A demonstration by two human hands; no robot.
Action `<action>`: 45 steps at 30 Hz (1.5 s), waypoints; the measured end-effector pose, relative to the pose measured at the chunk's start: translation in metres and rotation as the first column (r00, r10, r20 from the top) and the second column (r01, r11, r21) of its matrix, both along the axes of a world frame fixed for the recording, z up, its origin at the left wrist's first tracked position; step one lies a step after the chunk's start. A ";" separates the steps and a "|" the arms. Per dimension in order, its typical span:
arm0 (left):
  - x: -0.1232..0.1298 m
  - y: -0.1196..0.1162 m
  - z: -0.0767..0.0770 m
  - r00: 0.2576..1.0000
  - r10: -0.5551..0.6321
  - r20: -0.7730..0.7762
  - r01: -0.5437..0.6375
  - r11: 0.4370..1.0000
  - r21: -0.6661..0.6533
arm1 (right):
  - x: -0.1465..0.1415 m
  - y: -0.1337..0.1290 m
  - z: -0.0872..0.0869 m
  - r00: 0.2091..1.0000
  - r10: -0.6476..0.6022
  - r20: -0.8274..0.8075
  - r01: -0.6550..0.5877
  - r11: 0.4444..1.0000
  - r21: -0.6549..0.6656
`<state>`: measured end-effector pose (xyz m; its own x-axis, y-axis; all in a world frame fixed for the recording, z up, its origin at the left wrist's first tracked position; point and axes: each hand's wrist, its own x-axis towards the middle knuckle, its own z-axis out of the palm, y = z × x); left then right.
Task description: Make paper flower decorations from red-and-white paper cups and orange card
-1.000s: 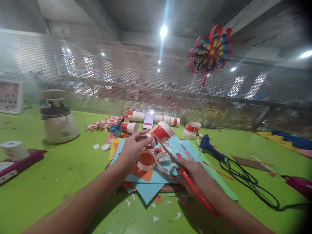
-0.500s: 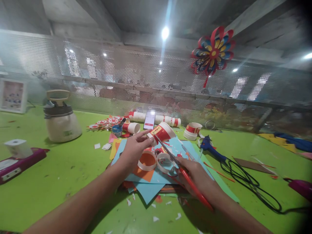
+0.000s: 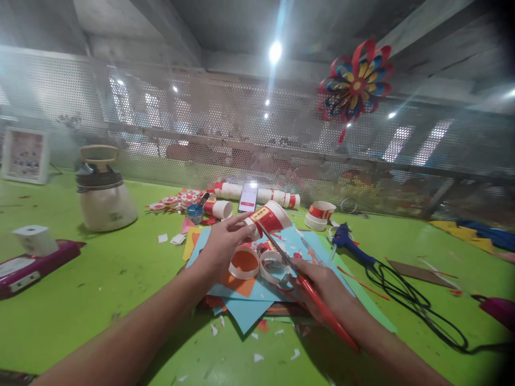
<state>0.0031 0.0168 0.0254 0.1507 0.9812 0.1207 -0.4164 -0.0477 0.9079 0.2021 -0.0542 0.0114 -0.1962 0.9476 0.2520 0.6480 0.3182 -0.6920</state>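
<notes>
My left hand point(image 3: 225, 238) is closed on the base end of a red and white paper cup point(image 3: 272, 219), which lies tilted with its wide end to the right. In my right hand point(image 3: 317, 287) are red-handled scissors point(image 3: 322, 308); their blades point up and left against the cup's side. Whether the blades are cutting into it cannot be made out. Below the cup, a cut white ring point(image 3: 244, 263) rests on an orange sheet, and a second ring point(image 3: 271, 268) lies beside it near the scissors. Blue paper point(image 3: 246, 315) is spread underneath.
A phone point(image 3: 248, 197) stands behind the cup, before a long roll of joined cups. A blue glue gun point(image 3: 354, 246) with a coiled black cable lies right. At left are a beige kettle point(image 3: 107, 206) and a purple power strip point(image 3: 52, 268). Paper scraps lie near the front.
The whole view has shifted slightly. Both hands, the cup and the scissors keep nearly the same places relative to each other.
</notes>
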 end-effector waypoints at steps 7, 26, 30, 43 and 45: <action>0.001 -0.002 0.002 0.999 0.016 -0.043 -0.016 1.000 0.003 | 0.002 -0.003 0.000 0.998 0.011 0.064 -0.012 1.000 0.010; -0.001 0.005 -0.002 0.990 0.070 -0.125 -0.058 0.994 0.096 | 0.000 -0.002 0.005 0.994 0.091 0.063 -0.094 0.995 0.043; 0.000 0.001 -0.001 0.987 0.072 -0.143 -0.057 0.992 0.112 | 0.000 -0.003 0.002 0.992 0.033 0.124 -0.039 0.998 0.041; -0.006 0.008 -0.004 0.994 -0.043 0.097 0.043 0.999 0.003 | -0.001 -0.004 0.004 0.999 -0.020 0.027 0.022 0.998 -0.055; -0.005 0.008 -0.004 0.998 -0.012 0.060 0.011 1.000 0.004 | 0.000 -0.002 0.002 0.999 -0.007 0.046 0.008 1.000 -0.024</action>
<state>-0.0020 0.0251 0.0213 0.1544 0.9789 0.1335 -0.4702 -0.0460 0.8813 0.2017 -0.0566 0.0137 -0.1997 0.9548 0.2202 0.6817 0.2968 -0.6687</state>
